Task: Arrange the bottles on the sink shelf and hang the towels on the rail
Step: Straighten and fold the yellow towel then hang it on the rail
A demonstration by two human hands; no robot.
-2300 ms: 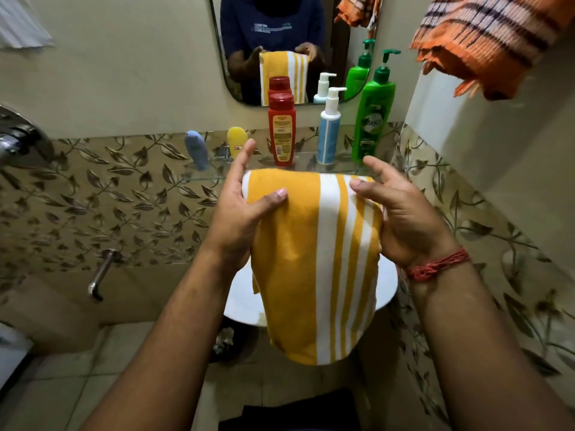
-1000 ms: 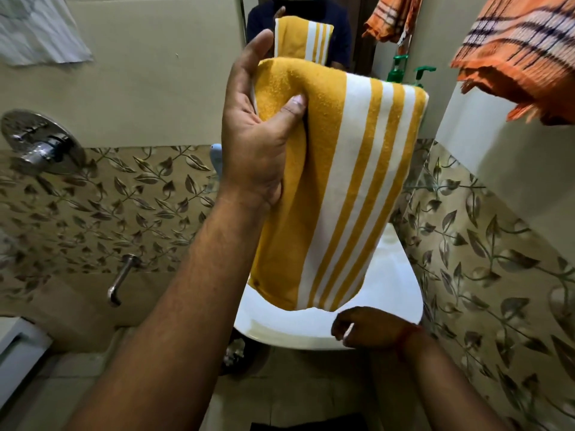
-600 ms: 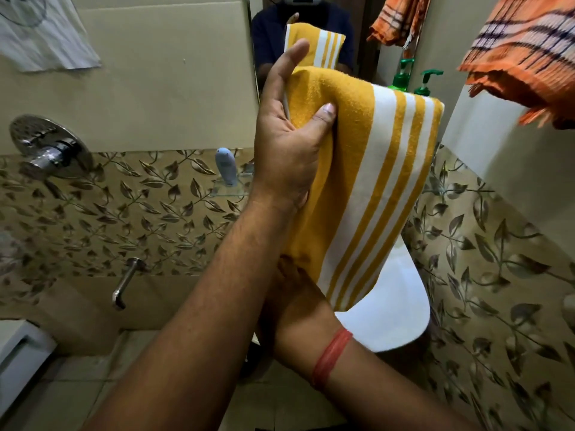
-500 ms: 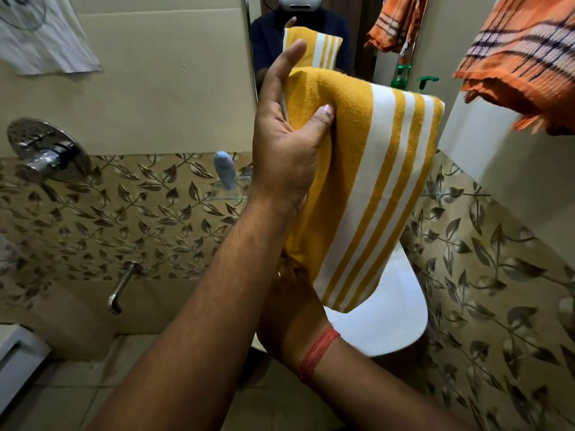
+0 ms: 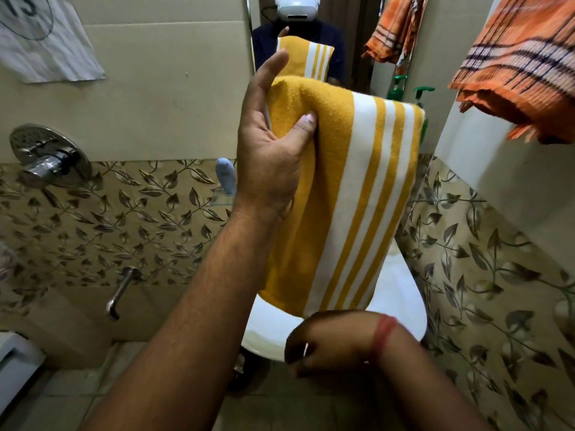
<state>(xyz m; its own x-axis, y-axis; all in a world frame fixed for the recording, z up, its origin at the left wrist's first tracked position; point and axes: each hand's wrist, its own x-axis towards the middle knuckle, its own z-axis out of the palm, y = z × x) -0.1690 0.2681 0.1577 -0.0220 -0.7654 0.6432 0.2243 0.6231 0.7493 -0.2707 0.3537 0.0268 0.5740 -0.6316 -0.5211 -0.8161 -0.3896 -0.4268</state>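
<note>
Leftmost, at nine o'clock: chrome shower valve (image 5: 49, 157) on the wall, a spout (image 5: 119, 292) below it at about eight. Paper sheet (image 5: 43, 42) taped up at eleven. Glass shelf (image 5: 222, 197) just left of centre carries a pale blue bottle (image 5: 225, 175), upright; the rest of the shelf is hidden behind the towel. Centre: left hand (image 5: 273, 150) raised, pinching the folded yellow-and-white striped towel (image 5: 351, 197) near its top edge, thumb pressed into the front, fingers behind (towel hangs free over the white sink (image 5: 401, 306), basin contents not visible). Mirror (image 5: 354, 51) at twelve reflects the towel. At one o'clock, the green pump bottle (image 5: 422, 98) peeks above the towel's top edge. Right hand (image 5: 329, 343) low at five o'clock, fingers curled, holding nothing that can be seen; red thread (image 5: 384, 335) on the wrist. Orange checked towel (image 5: 513, 66) hangs at two o'clock.
</note>
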